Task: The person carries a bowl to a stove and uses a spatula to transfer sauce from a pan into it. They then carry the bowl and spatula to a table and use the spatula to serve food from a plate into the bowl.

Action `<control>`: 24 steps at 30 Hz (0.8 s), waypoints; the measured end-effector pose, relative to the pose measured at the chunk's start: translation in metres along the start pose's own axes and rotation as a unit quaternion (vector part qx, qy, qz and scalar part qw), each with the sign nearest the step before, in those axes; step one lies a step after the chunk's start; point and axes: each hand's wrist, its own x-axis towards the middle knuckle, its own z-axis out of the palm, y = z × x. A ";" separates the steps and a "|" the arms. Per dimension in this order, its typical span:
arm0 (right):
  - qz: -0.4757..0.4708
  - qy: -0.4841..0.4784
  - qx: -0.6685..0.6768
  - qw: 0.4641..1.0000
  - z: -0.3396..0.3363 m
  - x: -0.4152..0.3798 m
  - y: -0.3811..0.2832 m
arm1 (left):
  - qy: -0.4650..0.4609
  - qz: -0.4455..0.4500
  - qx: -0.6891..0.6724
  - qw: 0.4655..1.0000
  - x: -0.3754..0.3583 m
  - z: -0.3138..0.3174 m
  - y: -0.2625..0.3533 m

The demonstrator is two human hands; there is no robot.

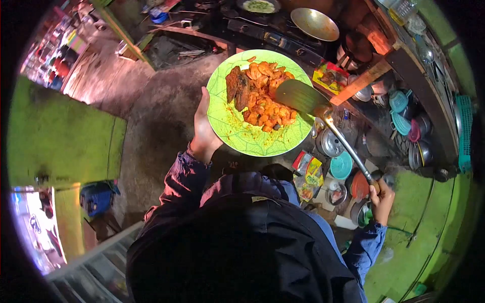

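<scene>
My left hand [204, 129] grips a light green plate [230, 134] by its left side, with part of the hand hidden beneath it. On the plate lies a heap of chopped orange-red food [268, 108], a dark brown fried piece [236, 88] at its left, and loose crumbs below. My right hand [382, 201] is closed round the handle end of a spatula [298, 96] with a long metal shaft. Its dark, broad blade overlaps the right side of the food heap.
Beyond the plate, a wok [314, 24] and a pan of green food [258, 5] sit on a stove [283, 40]. A wooden shelf [424, 86] with pots and baskets stands at right. Bowls, such as a turquoise bowl [341, 165], and packets [309, 171] lie low at right.
</scene>
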 end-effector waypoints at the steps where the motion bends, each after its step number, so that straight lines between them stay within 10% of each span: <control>1: 0.007 0.005 -0.001 1.000 0.001 0.007 -0.005 | -0.006 -0.010 0.000 1.000 0.017 0.000 0.002; 24: 0.059 -0.062 -0.156 0.984 -0.023 0.394 0.014 | 0.027 -0.014 0.020 0.999 0.436 0.032 -0.058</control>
